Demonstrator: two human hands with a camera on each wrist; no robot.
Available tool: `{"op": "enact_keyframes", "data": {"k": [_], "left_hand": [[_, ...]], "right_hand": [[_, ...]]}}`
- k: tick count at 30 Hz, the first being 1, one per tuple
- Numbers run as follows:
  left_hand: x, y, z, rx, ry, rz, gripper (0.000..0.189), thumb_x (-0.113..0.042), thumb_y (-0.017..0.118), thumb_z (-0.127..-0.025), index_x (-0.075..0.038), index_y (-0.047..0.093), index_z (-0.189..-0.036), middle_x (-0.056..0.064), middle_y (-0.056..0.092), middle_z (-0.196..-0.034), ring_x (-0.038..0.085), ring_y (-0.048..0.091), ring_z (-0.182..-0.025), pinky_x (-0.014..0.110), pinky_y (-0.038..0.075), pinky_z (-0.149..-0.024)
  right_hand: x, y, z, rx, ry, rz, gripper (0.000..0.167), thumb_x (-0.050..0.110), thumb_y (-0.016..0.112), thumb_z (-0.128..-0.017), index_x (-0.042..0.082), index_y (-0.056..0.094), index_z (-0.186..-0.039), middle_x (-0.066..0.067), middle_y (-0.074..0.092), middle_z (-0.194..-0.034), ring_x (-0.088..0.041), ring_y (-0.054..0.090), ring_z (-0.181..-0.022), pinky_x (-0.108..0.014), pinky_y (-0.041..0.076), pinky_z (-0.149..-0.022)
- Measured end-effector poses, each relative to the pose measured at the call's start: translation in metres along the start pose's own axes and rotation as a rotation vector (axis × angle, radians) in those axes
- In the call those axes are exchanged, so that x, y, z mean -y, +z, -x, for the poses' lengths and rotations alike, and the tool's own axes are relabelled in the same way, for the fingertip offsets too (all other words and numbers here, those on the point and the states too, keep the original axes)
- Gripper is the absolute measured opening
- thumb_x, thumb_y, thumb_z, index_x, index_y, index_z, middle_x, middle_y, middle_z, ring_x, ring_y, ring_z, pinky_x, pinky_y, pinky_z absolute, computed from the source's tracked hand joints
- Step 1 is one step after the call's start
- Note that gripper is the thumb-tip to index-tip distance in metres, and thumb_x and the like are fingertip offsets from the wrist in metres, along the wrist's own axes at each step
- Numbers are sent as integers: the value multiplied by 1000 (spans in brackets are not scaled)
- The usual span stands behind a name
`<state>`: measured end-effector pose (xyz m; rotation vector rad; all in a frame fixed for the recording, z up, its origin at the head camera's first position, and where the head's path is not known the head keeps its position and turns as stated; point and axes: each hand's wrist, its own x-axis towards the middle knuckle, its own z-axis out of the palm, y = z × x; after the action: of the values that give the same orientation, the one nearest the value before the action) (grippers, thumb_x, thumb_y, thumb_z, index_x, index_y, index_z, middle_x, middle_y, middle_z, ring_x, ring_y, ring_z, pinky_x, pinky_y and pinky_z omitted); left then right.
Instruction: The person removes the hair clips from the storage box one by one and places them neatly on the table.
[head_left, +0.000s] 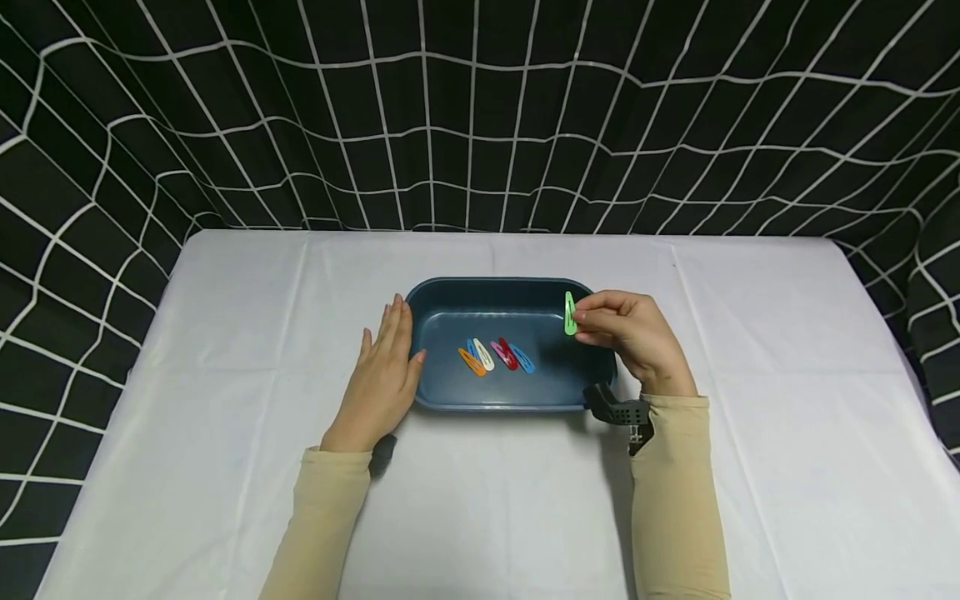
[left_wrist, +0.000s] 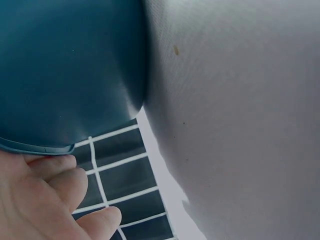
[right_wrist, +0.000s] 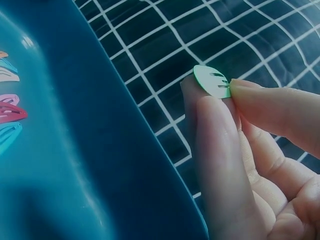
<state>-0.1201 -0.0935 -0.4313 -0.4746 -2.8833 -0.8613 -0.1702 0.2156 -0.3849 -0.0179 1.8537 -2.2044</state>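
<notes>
Head: right hand (head_left: 632, 335), right of center, is pinching the green clip (head_left: 570, 315), grip closed on it, raised off the tray (head_left: 495, 394) floor. Left hand (head_left: 381, 367), left of center, is resting against the tray, fingers extended, gripping nothing. Six other clips (head_left: 504, 353) are lying inside; one is left in hand. Loading or unloading: can't tell.

Left wrist: fingers are touching tray rim, lower left.

Right wrist: green clip is showing upper right of center, between fingertips.
</notes>
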Motion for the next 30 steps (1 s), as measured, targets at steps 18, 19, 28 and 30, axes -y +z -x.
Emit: {"op": "enact_keyframes", "data": {"k": [18, 19, 28, 30], "left_hand": [[2, 0, 0, -3, 8, -3, 60, -20, 44, -100, 8, 17, -146, 18, 9, -155, 32, 12, -142, 59, 13, -108], [2, 0, 0, -2, 7, -1, 60, -20, 44, -100, 8, 17, -146, 18, 9, -155, 32, 12, -142, 59, 13, -108], [1, 1, 1, 0, -2, 10, 60, -20, 43, -101, 8, 17, -146, 18, 9, -156, 31, 11, -143, 58, 13, -108], [1, 1, 1, -3, 1, 6, 59, -20, 43, -101, 8, 18, -146, 18, 9, -156, 31, 11, -143, 58, 13, -108]], "right_hand": [[3, -12, 3, -37, -24, -35, 25, -12, 56, -87, 6, 71, -77, -4, 67, -73, -12, 66, -63, -23, 54, -62], [3, -13, 3, -38, -27, -39, 25, -12, 56, -87, 6, 71, -77, -4, 67, -72, -12, 65, -63, -23, 54, -61], [2, -26, 8, -56, -7, -63, 23, -10, 57, -88, 4, 71, -77, -5, 67, -73, -12, 64, -62, -22, 53, -61], [2, -29, 8, -54, -3, -72, 22, -10, 57, -88, 4, 71, -78, -6, 67, -73, -12, 64, -61, -22, 53, -60]]}}
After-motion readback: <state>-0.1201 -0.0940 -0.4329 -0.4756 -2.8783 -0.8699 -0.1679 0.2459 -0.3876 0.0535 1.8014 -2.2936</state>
